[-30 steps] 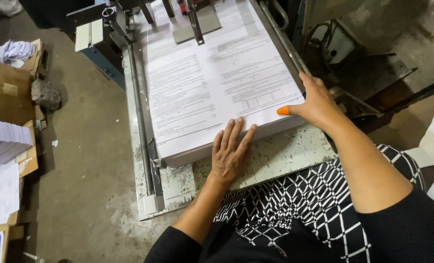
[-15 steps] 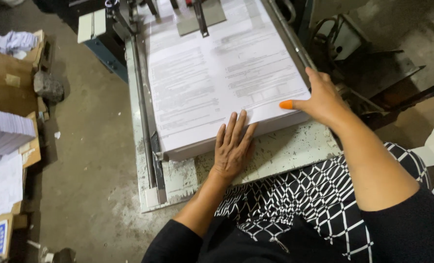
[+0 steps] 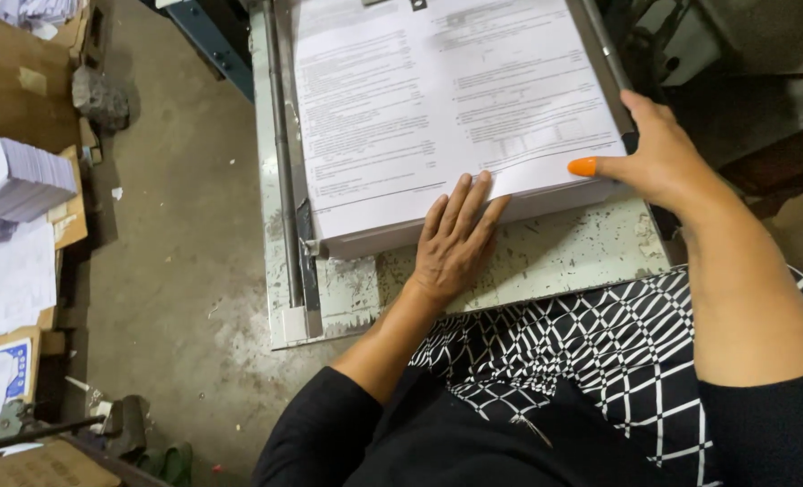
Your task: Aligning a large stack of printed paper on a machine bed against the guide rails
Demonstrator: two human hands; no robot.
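A thick stack of printed white sheets (image 3: 437, 99) lies on the worn metal machine table (image 3: 564, 257). My left hand (image 3: 454, 239) rests flat with fingers together against the stack's near edge, fingertips on the top sheet. My right hand (image 3: 658, 158) presses the stack's right near corner, thumb with an orange fingertip cover on the top sheet, fingers down the side. Neither hand holds anything.
A metal side rail (image 3: 279, 153) runs along the table's left. Piles of printed paper (image 3: 13, 180) and cardboard boxes (image 3: 13, 81) stand on the concrete floor at left. Dark machine parts (image 3: 735, 81) are at the right. My lap in black-and-white patterned cloth (image 3: 600, 361) meets the table's near edge.
The view has shifted slightly closer over the stack. Both hands stay pressed against the stack's near edge and right corner, hardly moved.
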